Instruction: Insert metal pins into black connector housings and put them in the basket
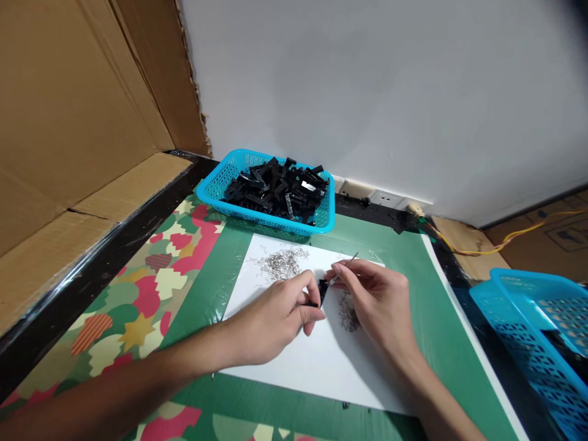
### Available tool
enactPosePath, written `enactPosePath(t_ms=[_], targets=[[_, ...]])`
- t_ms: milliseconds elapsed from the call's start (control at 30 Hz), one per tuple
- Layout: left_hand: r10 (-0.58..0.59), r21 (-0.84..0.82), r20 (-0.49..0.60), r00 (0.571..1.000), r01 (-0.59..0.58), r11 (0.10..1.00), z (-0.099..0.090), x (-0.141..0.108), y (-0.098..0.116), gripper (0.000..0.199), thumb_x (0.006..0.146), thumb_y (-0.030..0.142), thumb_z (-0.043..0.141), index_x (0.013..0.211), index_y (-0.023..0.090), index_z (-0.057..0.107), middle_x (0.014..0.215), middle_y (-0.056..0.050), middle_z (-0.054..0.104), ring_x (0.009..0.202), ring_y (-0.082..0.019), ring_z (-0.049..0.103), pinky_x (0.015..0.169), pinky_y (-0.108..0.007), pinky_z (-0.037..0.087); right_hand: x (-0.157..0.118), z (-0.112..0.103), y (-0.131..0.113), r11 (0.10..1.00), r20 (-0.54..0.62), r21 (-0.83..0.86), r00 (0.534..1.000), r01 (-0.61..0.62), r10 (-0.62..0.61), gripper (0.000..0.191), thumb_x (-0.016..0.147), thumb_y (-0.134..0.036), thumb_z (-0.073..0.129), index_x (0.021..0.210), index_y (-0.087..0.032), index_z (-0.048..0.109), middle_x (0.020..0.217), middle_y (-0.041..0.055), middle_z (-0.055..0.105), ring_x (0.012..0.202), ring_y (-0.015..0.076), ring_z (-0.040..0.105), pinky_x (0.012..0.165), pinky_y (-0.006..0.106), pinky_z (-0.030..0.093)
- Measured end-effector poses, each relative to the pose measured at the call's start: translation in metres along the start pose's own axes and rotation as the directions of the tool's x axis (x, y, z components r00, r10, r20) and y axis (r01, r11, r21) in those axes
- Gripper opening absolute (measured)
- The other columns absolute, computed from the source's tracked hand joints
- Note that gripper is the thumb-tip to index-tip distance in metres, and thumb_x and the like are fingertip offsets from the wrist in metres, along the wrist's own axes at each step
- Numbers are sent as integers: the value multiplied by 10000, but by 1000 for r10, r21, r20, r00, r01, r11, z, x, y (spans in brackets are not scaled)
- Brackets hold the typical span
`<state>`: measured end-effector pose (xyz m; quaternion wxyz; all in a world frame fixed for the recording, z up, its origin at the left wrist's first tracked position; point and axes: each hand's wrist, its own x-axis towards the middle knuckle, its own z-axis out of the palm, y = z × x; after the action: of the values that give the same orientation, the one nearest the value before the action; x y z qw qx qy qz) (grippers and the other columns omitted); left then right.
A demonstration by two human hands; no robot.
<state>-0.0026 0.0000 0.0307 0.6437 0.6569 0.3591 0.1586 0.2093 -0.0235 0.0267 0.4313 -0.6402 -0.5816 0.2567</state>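
Note:
Between the thumb and fingers of my left hand (287, 312) is a small black plastic piece (323, 289), held above a white sheet of paper (312, 367). My right hand (379, 294) pinches a thin metal pick (351, 260), its lower end close to the black piece; fingers partly hide where the two meet. A pile of tiny bent wire springs (281, 264) lies on the paper beyond my left hand. Beside my right hand, partly in its shadow, is a second pile of small wire parts (349, 315).
A blue basket (271, 222) full of black plastic pieces (280, 187) stands behind the paper by the wall. More blue baskets (509, 318) are at the right. Cardboard (68, 110) walls the left side. A yellow cable (509, 236) runs from a socket strip (383, 198).

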Motion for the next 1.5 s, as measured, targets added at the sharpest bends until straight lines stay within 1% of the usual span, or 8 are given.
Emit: enactPosePath(t_ms=[433,567,700,867,1067,1200,1367,1500], targets=[[5,-21,17,1000,-5,1000,0,1,-5,78,1010,281,579,982,250,513,772,34,649,753,-170,579,692,-316,381,1,1,-4,996,-20,-71,999,46,-48,301,1042,-410,614,876,-194,741,756,41,743,642,185,666,626,308,513],[16,-41,26,1000,-15,999,0,0,-5,83,1020,289,580,994,251,511,780,40,648,746,-162,575,687,-315,381,5,-8,-8,935,168,-292,973,200,-156,311,1105,-387,475,959,-214,689,855,50,731,724,193,620,667,316,443],[20,-19,24,1000,-19,1000,-1,0,-4,95,1023,281,579,975,249,502,772,41,643,748,-161,575,688,-311,378,6,-16,-12,884,367,-403,927,236,-81,331,1080,-455,525,885,-218,650,803,55,710,759,225,609,701,339,426],[31,-35,45,999,-29,999,0,0,-3,90,1031,274,564,980,251,494,766,49,641,733,-155,571,680,-300,382,6,-17,-11,876,419,-417,907,241,-50,192,1053,-328,545,1012,-217,696,893,61,748,842,245,650,749,348,433],[39,-57,44,998,-36,998,-1,0,-4,102,1030,297,581,991,253,499,769,48,653,719,-152,560,678,-301,386,6,-13,-4,854,436,-439,897,278,-68,145,985,-160,552,975,-216,686,844,42,707,828,235,614,741,336,423],[35,-61,45,998,-32,998,-1,1,-4,98,1030,294,577,989,253,498,766,50,656,705,-148,545,670,-302,380,6,-16,0,839,452,-412,879,356,-151,170,979,-125,559,968,-206,707,847,51,707,815,228,607,743,333,425],[27,-53,47,999,-25,998,-1,1,-2,102,1029,294,576,979,254,497,761,57,654,686,-140,513,660,-300,372,9,-19,8,757,485,-360,802,546,-348,194,1002,-118,550,911,-184,708,737,25,623,685,181,534,759,338,412],[26,-35,44,999,-24,999,-3,1,-2,96,1029,287,570,975,250,499,765,56,659,674,-137,495,642,-298,362,9,-17,16,751,469,-330,790,572,-395,229,1038,-146,544,864,-179,688,689,2,546,657,166,488,748,330,396]])
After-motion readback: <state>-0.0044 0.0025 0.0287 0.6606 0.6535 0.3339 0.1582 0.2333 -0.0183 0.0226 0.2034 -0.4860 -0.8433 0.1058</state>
